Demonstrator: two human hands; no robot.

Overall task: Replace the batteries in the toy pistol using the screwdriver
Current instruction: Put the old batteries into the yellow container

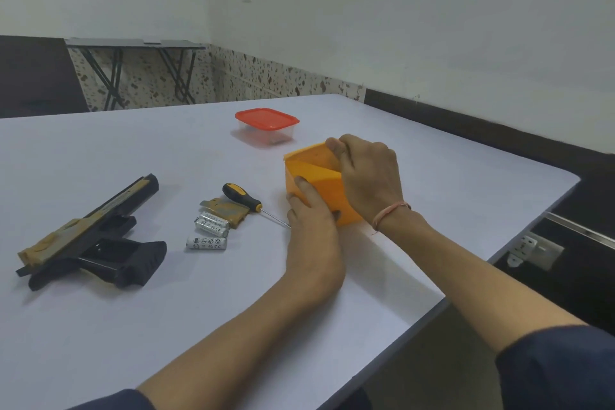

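The black and tan toy pistol lies on its side at the left of the white table, its grip compartment open. Its tan battery cover rests beside the black-and-yellow screwdriver. Three silver batteries lie just in front of the cover. An orange box stands right of the screwdriver. My left hand grips the box's near side. My right hand holds its top edge and lifted orange lid. What is inside the box is hidden.
A clear container with a red lid stands behind the orange box. The table's right edge runs close to my right forearm, with a wall socket below it. A folding table stands far back on the left.
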